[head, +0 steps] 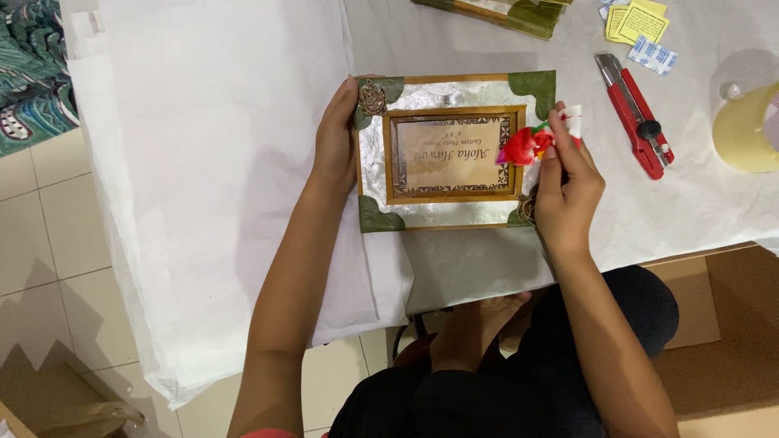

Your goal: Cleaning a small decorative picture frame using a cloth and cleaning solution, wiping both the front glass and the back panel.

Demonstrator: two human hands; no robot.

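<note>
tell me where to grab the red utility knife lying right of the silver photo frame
Grip the red utility knife across its long plastic body, around the middle, coming from above. It lies flat on the white paper-covered table, angled, its narrow metal tip end pointing away. The sides are bare, clear of the right hand.

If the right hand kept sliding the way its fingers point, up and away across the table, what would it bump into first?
Probably the small red and white flower ornament that the right hand already pinches at its fingertips. Beyond it lies bare white paper, then likely the green-cornered frame at the table's far edge, though depth is unclear.
</note>
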